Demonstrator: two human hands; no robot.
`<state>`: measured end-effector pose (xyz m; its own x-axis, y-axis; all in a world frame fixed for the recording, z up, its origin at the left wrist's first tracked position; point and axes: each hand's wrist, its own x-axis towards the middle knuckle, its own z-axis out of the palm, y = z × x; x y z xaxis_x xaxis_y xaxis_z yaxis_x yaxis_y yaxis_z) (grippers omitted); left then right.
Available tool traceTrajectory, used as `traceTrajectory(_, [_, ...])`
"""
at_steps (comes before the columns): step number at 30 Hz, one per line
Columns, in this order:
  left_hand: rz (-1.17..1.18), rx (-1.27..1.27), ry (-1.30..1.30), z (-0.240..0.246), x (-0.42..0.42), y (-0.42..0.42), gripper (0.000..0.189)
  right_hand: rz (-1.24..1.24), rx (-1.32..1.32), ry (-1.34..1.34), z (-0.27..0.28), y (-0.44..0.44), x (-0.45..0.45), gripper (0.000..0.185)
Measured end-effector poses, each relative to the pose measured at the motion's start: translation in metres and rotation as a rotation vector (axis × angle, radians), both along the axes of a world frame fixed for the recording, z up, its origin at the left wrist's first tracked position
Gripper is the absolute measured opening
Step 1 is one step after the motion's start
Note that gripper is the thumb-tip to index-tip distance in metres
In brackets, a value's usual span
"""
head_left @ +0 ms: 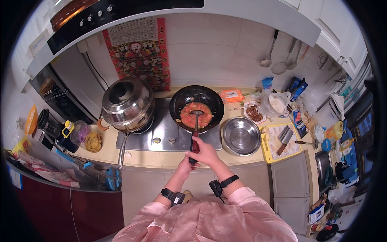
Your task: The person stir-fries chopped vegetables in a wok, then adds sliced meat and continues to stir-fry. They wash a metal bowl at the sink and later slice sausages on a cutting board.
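A black wok sits on the right side of the stove. Chopped tomatoes in reddish liquid cover its bottom. My right hand is closed around the dark red handle of a metal spatula, whose head rests among the tomatoes. Just below, my left hand is wrapped around the black end of the wok's handle; the fingers partly hide this grip. To the left, a lidded steel steamer pot stands on the other burner.
Right of the stove are a steel bowl, a plate of browned minced food, and a yellow-rimmed cutting board bearing a cleaver. A long metal handle juts past the counter's front edge. Utensils hang on the wall.
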<state>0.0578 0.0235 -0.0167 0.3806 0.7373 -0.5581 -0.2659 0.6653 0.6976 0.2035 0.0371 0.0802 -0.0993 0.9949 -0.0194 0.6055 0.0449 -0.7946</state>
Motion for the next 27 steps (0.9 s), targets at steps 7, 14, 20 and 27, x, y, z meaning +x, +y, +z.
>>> traceTrajectory(7, [-0.033,-0.003,0.02,-0.008,0.004,-0.003,0.061,-0.037,0.01,0.019,-0.005,-0.007,0.004,0.098])
traceTrajectory(14, [-0.027,-0.02,-0.038,-0.008,-0.001,-0.001,0.069,-0.093,-0.02,0.052,-0.006,-0.013,0.018,0.106])
traceTrajectory(20, [-0.006,-0.078,-0.067,-0.027,-0.005,-0.006,0.066,-0.2,0.01,0.225,-0.035,-0.034,0.064,0.079])
traceTrajectory(27, [-0.012,-0.222,0.122,-0.079,-0.016,-0.028,0.043,-0.695,-0.103,0.155,-0.095,-0.096,0.174,0.043])
